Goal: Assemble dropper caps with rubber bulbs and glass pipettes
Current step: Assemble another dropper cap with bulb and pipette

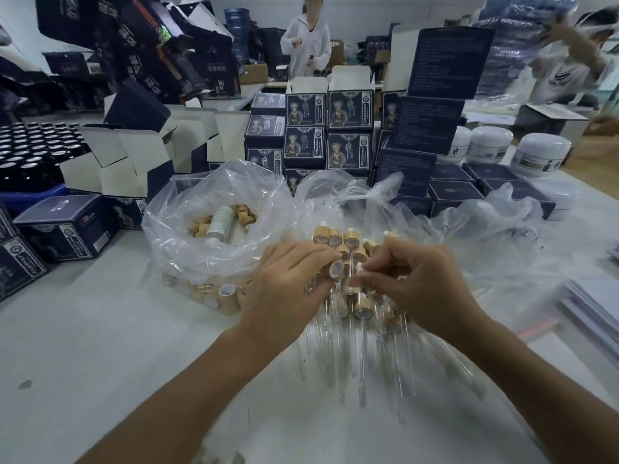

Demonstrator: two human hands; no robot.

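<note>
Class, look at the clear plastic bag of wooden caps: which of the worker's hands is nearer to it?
Left. The left hand lies right beside the plastic bag, at its right edge; the right hand is farther right, beyond the left hand.

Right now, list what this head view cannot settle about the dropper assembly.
- What the right hand pinches: its curled fingers hide all but a white bit.
- Count of loose glass pipettes: clear glass, blurred, overlapping.
- Caps low in the plastic bag: crinkled film glares.
- Print on the navy boxes: too small.
</note>
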